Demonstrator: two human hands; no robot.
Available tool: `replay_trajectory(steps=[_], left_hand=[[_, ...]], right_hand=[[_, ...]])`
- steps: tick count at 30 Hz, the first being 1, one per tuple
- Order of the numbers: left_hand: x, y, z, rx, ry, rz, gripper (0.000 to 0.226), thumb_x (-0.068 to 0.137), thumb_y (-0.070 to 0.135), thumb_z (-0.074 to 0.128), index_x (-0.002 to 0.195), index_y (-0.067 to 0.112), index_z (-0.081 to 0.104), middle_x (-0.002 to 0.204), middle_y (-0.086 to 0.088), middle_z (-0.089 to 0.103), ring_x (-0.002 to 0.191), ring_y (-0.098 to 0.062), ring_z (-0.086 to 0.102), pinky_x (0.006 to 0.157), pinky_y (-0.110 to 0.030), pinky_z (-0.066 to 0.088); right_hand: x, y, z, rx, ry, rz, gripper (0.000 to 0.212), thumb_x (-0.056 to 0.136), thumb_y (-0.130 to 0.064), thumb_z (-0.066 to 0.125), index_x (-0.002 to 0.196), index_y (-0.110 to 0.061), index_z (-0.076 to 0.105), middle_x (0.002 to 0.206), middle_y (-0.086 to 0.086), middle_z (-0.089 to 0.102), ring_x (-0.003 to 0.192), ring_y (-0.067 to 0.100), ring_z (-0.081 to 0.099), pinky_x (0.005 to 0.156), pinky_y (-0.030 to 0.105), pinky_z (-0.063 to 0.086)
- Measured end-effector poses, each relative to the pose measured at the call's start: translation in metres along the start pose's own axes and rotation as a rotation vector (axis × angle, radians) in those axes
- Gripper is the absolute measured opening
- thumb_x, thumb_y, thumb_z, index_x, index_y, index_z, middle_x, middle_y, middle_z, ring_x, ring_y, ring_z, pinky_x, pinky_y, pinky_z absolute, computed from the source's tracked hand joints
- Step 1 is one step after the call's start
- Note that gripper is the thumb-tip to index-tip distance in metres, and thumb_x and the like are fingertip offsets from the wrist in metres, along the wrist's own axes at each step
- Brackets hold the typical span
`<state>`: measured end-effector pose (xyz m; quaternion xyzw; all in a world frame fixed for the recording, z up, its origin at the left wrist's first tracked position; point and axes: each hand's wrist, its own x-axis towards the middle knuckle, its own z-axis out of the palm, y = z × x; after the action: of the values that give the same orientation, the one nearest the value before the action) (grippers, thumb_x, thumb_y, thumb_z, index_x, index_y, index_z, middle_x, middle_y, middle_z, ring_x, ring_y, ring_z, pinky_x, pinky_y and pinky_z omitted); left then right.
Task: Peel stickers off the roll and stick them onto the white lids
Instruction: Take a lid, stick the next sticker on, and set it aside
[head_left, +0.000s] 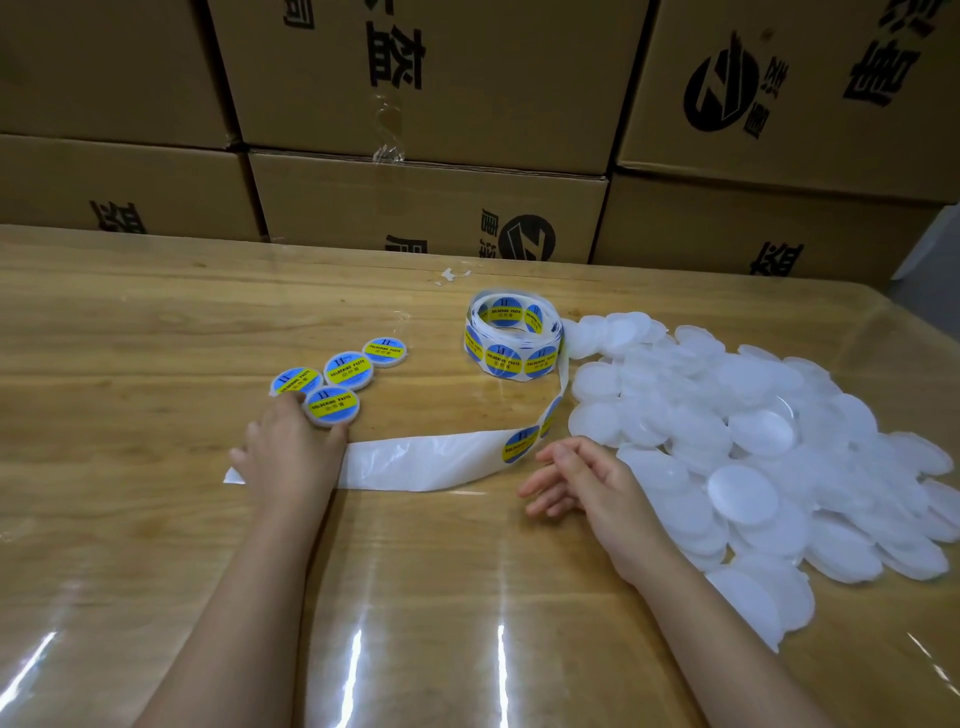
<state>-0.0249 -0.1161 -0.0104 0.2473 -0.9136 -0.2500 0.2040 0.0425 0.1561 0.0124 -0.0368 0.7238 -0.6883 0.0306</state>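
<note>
Left hand (291, 441) pinching a labelled lid (332, 408), parking it by three done lids (348, 370) at 10 o'clock, likely sorting. Right hand (582, 483) lying slack, empty, beside next sticker (521, 444); roll (511, 338) at 12, blank lids (753, 441) at 3.

Passable over bare tabletop (130, 338) at 9 and 6 o'clock. Blocked at 3 by heaped white lids (753, 431), at 12 by sticker roll (511, 338) and cardboard boxes (431, 202) behind, at 10 by labelled lids (347, 370); crossed mid-table by backing strip (426, 462).
</note>
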Motion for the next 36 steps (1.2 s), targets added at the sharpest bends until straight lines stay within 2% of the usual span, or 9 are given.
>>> replay_trajectory(steps=[5,11,15,18,20,22,25,28,36], left_hand=[[-0.008,0.004,-0.005,0.063,0.059,0.107,0.025,0.078,0.014,0.066,0.101,0.006,0.065,0.109,-0.019,0.054,0.100,-0.039,0.046,0.081,-0.044,0.032],[-0.013,0.007,-0.003,0.150,0.054,0.230,0.018,0.083,0.014,0.060,0.095,0.005,0.070,0.104,-0.015,0.061,0.096,-0.035,0.050,0.078,-0.041,0.027],[-0.013,0.007,-0.003,0.162,0.039,0.251,0.021,0.088,0.018,0.055,0.096,0.004,0.069,0.107,-0.013,0.063,0.099,-0.034,0.055,0.086,-0.041,0.028],[-0.014,0.009,-0.004,0.184,-0.050,0.286,0.033,0.094,0.030,0.048,0.109,0.007,0.066,0.123,-0.010,0.060,0.114,-0.030,0.052,0.099,-0.043,0.025],[-0.015,0.010,-0.002,0.221,-0.165,0.316,0.046,0.097,0.042,0.040,0.129,0.012,0.054,0.143,-0.006,0.045,0.134,-0.024,0.035,0.108,-0.045,0.016],[-0.015,0.011,-0.001,0.242,-0.199,0.335,0.052,0.097,0.047,0.036,0.135,0.014,0.047,0.149,-0.006,0.036,0.139,-0.026,0.025,0.108,-0.046,0.017],[-0.017,0.014,-0.004,0.186,-0.068,0.318,0.044,0.094,0.042,0.046,0.120,0.010,0.060,0.127,-0.014,0.053,0.118,-0.034,0.044,0.093,-0.045,0.030],[-0.019,0.015,-0.005,0.235,-0.056,0.305,0.039,0.093,0.041,0.046,0.105,0.009,0.066,0.112,-0.011,0.056,0.106,-0.031,0.049,0.087,-0.042,0.032],[-0.020,0.012,-0.004,0.228,-0.113,0.334,0.041,0.098,0.041,0.034,0.110,0.017,0.064,0.133,-0.004,0.050,0.121,-0.026,0.045,0.100,-0.042,0.026]], right_hand=[[0.000,0.000,0.000,0.004,-0.002,0.004,0.022,0.100,-0.022,0.043,0.090,-0.011,0.059,0.077,0.009,0.073,0.061,0.018,0.068,0.055,0.019,0.049],[0.000,0.000,0.000,-0.006,-0.004,-0.004,0.022,0.100,-0.019,0.042,0.090,-0.009,0.059,0.076,0.009,0.073,0.061,0.017,0.068,0.055,0.019,0.049],[-0.001,-0.001,0.000,-0.012,0.002,-0.008,0.022,0.100,-0.019,0.042,0.090,-0.009,0.059,0.076,0.008,0.073,0.061,0.018,0.068,0.055,0.019,0.049],[-0.001,-0.001,0.000,-0.016,0.002,-0.009,0.022,0.100,-0.019,0.042,0.090,-0.009,0.059,0.076,0.009,0.073,0.062,0.019,0.068,0.056,0.019,0.049],[-0.001,-0.002,0.000,-0.015,0.004,-0.006,0.022,0.100,-0.019,0.042,0.090,-0.009,0.058,0.076,0.009,0.073,0.062,0.019,0.068,0.056,0.020,0.049],[-0.001,-0.001,0.000,-0.013,0.004,-0.004,0.021,0.100,-0.019,0.042,0.090,-0.008,0.058,0.076,0.009,0.073,0.062,0.018,0.068,0.056,0.020,0.049],[-0.001,-0.002,0.000,-0.010,0.014,-0.010,0.022,0.100,-0.019,0.042,0.091,-0.008,0.058,0.076,0.009,0.073,0.061,0.018,0.068,0.055,0.019,0.049],[-0.002,-0.002,0.000,-0.004,0.051,-0.021,0.024,0.101,-0.018,0.041,0.088,-0.008,0.060,0.073,0.008,0.072,0.060,0.017,0.067,0.054,0.019,0.049],[-0.002,-0.001,0.001,0.013,0.174,-0.054,0.029,0.101,-0.016,0.041,0.079,-0.009,0.059,0.061,0.005,0.068,0.050,0.013,0.061,0.049,0.017,0.045]])
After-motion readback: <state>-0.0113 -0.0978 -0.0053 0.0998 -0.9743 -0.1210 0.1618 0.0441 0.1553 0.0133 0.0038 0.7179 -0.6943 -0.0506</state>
